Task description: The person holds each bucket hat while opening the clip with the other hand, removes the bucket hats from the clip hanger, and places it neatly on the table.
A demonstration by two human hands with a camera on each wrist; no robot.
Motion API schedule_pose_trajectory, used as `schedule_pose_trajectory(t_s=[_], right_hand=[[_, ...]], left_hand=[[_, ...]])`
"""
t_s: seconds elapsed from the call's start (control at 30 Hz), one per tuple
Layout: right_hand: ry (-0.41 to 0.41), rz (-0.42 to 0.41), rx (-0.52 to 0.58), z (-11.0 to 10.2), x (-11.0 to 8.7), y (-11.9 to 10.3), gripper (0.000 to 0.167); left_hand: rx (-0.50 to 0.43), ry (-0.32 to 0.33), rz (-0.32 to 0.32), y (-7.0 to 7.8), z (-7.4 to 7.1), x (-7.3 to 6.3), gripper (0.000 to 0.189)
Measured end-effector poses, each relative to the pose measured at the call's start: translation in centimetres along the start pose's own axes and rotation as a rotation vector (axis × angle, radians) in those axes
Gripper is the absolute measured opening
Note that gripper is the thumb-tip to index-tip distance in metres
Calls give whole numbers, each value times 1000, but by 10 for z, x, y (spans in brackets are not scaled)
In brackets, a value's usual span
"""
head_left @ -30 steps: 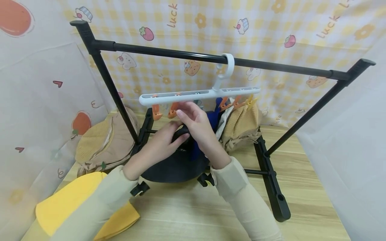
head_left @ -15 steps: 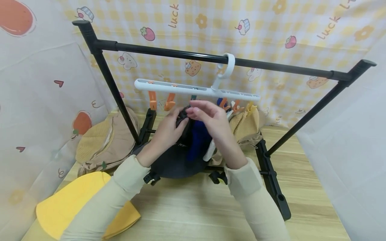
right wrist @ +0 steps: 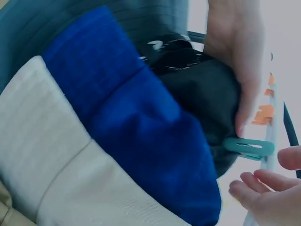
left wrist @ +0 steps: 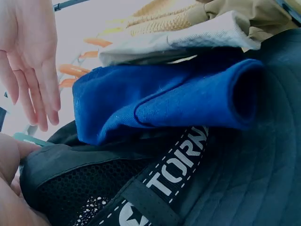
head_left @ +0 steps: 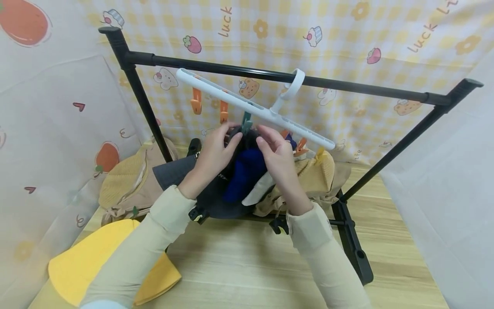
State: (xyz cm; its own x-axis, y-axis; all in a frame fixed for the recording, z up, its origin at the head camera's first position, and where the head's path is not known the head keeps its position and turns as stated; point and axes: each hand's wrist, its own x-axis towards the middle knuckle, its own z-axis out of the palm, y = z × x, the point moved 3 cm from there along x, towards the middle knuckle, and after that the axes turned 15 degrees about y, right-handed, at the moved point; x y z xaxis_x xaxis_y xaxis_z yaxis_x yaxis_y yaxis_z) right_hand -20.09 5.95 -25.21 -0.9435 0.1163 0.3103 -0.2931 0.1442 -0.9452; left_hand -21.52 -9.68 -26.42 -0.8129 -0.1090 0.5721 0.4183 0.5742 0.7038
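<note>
Drooping at centre in the head view, a dark hat (head_left: 214,199), top pinched by the left hand (head_left: 215,150); the right hand (head_left: 277,156), fingers loosely spread, holds nothing; left wrist view, bottom: mesh panel (left wrist: 84,181), stitched brim (left wrist: 256,155), likely light, soft; right wrist view, right: smooth green clip (right wrist: 247,141), probably stiff, at the crown (right wrist: 207,94), the best hold.

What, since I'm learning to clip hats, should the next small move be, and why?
Probably ease the left hand off slowly: the green clip appears to grip the dark hat, which the left hand holds beside it, while the right hand is open and just off the clip.
</note>
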Motion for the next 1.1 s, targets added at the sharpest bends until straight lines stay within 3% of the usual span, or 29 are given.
schedule_pose_trajectory(t_s=[0.23, 0.43, 0.77, 0.9, 1.1], right_hand=[[52, -13, -39, 15, 3, 3, 40], [109, 72, 76, 20, 8, 3, 39], [52, 190, 476, 15, 17, 10, 38], [17, 213, 498, 14, 20, 12, 41], [-29, 221, 450, 10, 22, 14, 42]], left_hand=[[15, 69, 66, 1, -5, -1, 21], [-22, 63, 145, 4, -2, -7, 17], [-31, 21, 77, 7, -1, -16, 18], [-62, 10, 23, 3, 0, -17, 20], [-132, -32, -158, -4, 0, -17, 26]])
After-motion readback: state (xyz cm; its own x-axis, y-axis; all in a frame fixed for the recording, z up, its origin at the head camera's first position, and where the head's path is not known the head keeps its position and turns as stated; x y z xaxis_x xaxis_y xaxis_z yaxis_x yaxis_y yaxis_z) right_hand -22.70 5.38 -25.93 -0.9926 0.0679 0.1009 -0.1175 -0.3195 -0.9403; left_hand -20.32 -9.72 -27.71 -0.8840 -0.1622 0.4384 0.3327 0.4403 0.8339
